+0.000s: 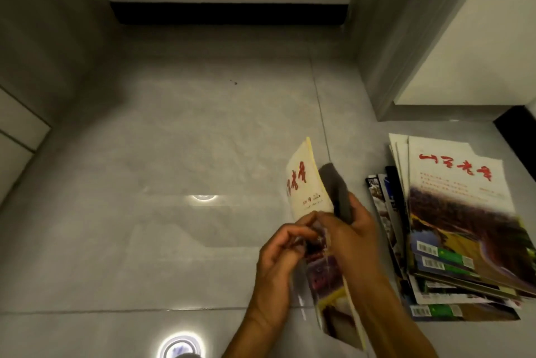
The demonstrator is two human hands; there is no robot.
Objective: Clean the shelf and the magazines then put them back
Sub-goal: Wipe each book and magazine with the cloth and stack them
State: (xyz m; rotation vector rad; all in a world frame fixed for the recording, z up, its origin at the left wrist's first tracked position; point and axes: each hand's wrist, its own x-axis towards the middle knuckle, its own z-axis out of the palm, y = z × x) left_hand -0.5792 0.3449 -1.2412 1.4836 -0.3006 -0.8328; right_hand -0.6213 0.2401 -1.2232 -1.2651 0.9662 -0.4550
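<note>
1. The left hand (278, 253) curls its fingers (290, 234) onto the magazine (311, 201), gripping it; the right hand (352, 238) clutches a dark cloth (338, 192) against its far side.
2. The magazine stands edge-up above the floor (174, 140), long axis pointing away.
3. A fanned stack of magazines (458, 227) lies on the floor just right.

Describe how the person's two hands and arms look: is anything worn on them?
Both the left hand and the right hand are bare, with no gloves. The forearms are bare too; no sleeves reach into view. No watch or bracelet shows. Motion blur hides whether any ring is worn.
</note>
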